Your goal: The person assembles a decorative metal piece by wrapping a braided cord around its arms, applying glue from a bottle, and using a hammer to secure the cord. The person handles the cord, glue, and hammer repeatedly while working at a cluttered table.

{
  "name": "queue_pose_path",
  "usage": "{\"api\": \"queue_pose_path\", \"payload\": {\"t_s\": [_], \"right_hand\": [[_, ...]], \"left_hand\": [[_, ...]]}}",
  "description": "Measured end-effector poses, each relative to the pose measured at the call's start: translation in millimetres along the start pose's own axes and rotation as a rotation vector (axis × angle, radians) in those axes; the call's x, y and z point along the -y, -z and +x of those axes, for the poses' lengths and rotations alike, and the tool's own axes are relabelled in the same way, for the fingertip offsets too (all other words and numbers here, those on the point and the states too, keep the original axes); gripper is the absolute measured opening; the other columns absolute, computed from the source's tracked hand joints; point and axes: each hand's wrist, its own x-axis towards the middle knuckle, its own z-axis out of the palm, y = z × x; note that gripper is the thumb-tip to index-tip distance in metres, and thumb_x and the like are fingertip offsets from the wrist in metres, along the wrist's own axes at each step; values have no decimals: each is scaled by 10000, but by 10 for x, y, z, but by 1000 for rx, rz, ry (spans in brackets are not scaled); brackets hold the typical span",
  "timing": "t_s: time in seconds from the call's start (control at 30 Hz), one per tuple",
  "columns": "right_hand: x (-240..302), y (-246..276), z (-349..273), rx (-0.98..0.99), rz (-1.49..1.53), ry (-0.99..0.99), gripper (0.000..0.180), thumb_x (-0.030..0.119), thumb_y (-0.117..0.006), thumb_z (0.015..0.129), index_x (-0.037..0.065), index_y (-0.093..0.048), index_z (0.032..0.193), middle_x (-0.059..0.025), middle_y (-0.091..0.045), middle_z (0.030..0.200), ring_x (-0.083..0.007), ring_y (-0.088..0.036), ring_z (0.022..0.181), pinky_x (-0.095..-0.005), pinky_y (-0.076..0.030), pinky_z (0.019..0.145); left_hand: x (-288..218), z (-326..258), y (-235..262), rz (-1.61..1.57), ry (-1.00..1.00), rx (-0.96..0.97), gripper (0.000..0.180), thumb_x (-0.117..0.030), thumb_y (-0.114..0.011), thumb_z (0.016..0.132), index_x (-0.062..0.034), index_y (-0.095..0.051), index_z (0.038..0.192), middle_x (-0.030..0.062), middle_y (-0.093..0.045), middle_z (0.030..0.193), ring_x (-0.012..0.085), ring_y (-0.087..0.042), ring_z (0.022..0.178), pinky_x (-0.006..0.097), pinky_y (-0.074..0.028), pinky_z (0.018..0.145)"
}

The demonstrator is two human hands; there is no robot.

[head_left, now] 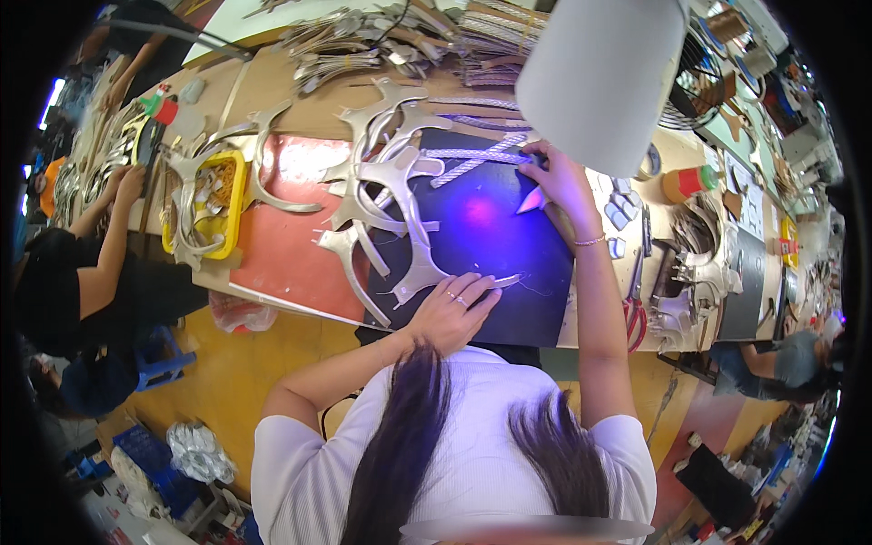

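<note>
My left hand (451,312) lies low on the black mat (531,304), fingers together over the narrow strap of a silver, branching shoe-upper piece (421,272). The strap's tip shows past the fingertips, with loose thread beside it. My right hand (559,182) is closed at the mat's far right, around a small pointed tool (531,201) with a pale tip; its kind is unclear. Its fingertips are beside the ends of silver braided straps (477,155). More silver upper pieces (363,173) overlap left of the mat. A violet-blue light falls on the mat.
A white lamp-like cover (599,82) hangs over the far right. Red-handled scissors (635,313), a red-and-green bottle (690,183) and stacked pieces (690,272) lie right. A yellow basket (238,204) stands left; bundled strips (363,45) line the back. Another person works at left.
</note>
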Motion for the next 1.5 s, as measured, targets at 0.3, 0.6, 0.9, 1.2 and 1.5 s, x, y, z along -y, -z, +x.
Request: {"api": "queue_pose_path", "payload": {"t_s": [0.3, 0.6, 0.9, 1.2, 1.5], "right_hand": [[80, 52, 122, 98, -436, 105, 204, 129, -763, 809, 9, -673, 948, -77, -672, 789, -183, -637, 760, -328, -500, 751], [170, 425, -162, 4, -168, 115, 182, 112, -747, 871, 23, -659, 1003, 11, -646, 860, -91, -610, 808, -245, -482, 761], [111, 488, -1428, 556, 264, -155, 132, 79, -755, 849, 27, -662, 928, 19, -656, 847, -77, -601, 781, -262, -501, 721], [123, -87, -1800, 234, -106, -121, 194, 99, -743, 835, 8, -652, 980, -164, -678, 826, -287, -646, 712, -376, -505, 677], [72, -237, -1780, -4, -98, -6, 204, 80, -750, 827, 15, -658, 998, -117, -597, 934, -301, -650, 801, -375, -530, 720]], "left_hand": [[17, -126, -114, 65, 78, 156, 528, -236, -587, 931, 18, -500, 1385, 154, -409, 1517, 300, -341, 1437, 458, -276, 1185], [208, -101, -43, 50, 22, 226, 623, -339, -598, 947, 10, -444, 1440, 162, -361, 1566, 305, -314, 1472, 474, -258, 1200], [395, 101, 277, -416, 276, 123, 412, -167, -547, 995, -11, -546, 1377, 162, -500, 1471, 318, -442, 1394, 416, -327, 1168], [191, 267, 499, -378, 201, 34, 285, -137, -700, 878, -24, -684, 1139, 134, -640, 1165, 312, -618, 1090, 413, -470, 983], [174, 303, -1, 46, -48, -52, 258, -105, -725, 824, -34, -683, 1069, 77, -647, 1127, 265, -604, 1081, 425, -455, 914]]}}
